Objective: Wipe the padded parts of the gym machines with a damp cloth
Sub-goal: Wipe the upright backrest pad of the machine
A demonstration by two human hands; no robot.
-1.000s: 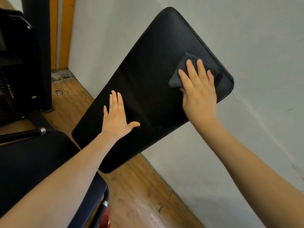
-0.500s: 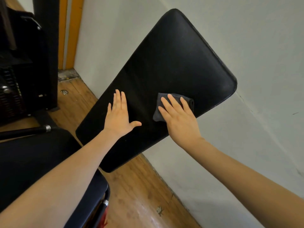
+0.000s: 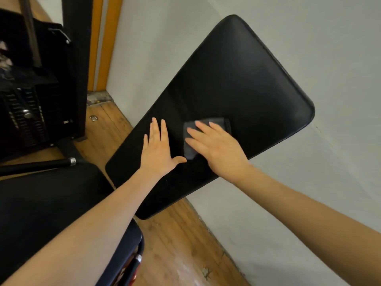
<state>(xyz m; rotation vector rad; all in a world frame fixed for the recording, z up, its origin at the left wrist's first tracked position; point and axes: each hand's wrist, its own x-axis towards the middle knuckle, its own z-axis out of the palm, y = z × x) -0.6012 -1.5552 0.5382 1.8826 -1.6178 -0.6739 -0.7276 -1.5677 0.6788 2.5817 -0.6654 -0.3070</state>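
The right hand [image 3: 218, 147] lies flat, fingers straight, pressing a grey cloth [image 3: 190, 149] onto the black back pad [image 3: 237, 83] — just beside it the left hand [image 3: 157, 150] (fingers straight too) rests on the pad.

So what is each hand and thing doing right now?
Left hand: flat on the back pad, fingers straight.
Right hand: fingers straight, pressing the cloth on the pad.
Cloth: bunched under the right hand.
Back pad: tilted, leaning up near the wall.
Seat pad: lying flat, untouched.
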